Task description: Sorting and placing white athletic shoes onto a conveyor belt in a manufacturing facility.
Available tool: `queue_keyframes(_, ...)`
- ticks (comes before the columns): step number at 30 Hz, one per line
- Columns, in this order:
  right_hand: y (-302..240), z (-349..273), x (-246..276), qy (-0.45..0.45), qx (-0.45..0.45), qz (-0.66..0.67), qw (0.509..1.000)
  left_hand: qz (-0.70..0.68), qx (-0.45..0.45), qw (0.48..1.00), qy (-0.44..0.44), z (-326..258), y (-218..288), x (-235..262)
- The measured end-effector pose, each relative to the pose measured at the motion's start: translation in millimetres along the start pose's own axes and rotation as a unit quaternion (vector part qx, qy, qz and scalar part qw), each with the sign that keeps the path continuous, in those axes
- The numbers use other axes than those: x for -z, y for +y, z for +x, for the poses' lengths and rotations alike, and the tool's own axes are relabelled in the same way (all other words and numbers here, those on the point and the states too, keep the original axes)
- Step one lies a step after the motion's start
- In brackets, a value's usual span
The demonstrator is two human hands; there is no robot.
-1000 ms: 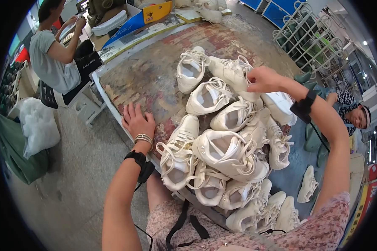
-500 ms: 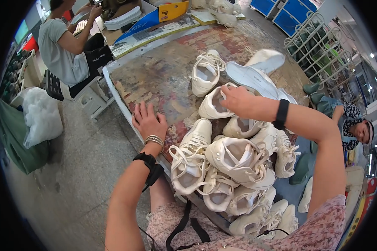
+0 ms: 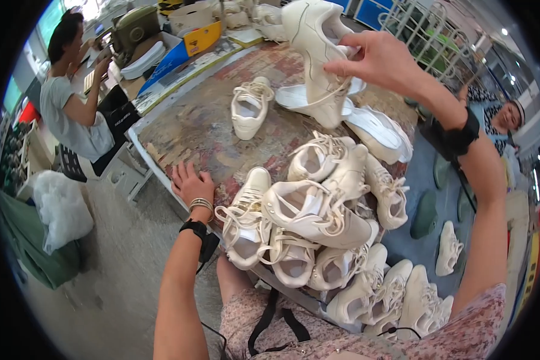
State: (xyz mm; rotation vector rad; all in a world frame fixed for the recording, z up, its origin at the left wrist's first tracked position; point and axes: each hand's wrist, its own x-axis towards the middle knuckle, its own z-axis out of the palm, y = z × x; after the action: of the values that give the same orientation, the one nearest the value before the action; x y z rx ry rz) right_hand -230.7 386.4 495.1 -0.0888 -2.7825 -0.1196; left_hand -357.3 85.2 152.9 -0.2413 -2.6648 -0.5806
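Note:
Raised over the far part of the table, a cream sneaker (image 3: 309, 39) is gripped at its collar by my right hand (image 3: 381, 57), thumb on the outer side. The sneaker tilts, one end pointing down. My left hand (image 3: 191, 187) lies on the table's left edge, fingers spread and holding nothing. Beside it, a laced cream sneaker (image 3: 250, 207) borders a heap of similar shoes (image 3: 300, 204). Another sneaker (image 3: 250, 114) stands alone farther back. Pale insole-shaped pieces (image 3: 375, 129) lie behind the heap, partly hidden by the raised sneaker.
The worn tabletop (image 3: 192, 132) has a pale rim. More sneakers (image 3: 396, 288) sit lower at the near right, close to green shoe-shaped pieces (image 3: 425, 215). A co-worker (image 3: 78, 114) sits at the far left; another person (image 3: 492, 120) is at the right. A blue-and-yellow box (image 3: 180, 60) stands at the back.
My right hand has lifted a sneaker off the table, up and away from the heap. My left hand stays flat on the table edge. The whole view has shifted.

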Motion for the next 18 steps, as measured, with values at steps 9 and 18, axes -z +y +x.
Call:
queue_keyframes(9, 54, -40, -40, -0.208, -0.172, -0.063, 0.961, 0.004, 0.003, 1.000, -0.024, 0, 4, 0)
queue_keyframes(18, 43, -38, -97, -0.179, -0.153, 0.033, 0.971, 0.023, 0.002, 0.999, -0.027, 0, -3, 0)
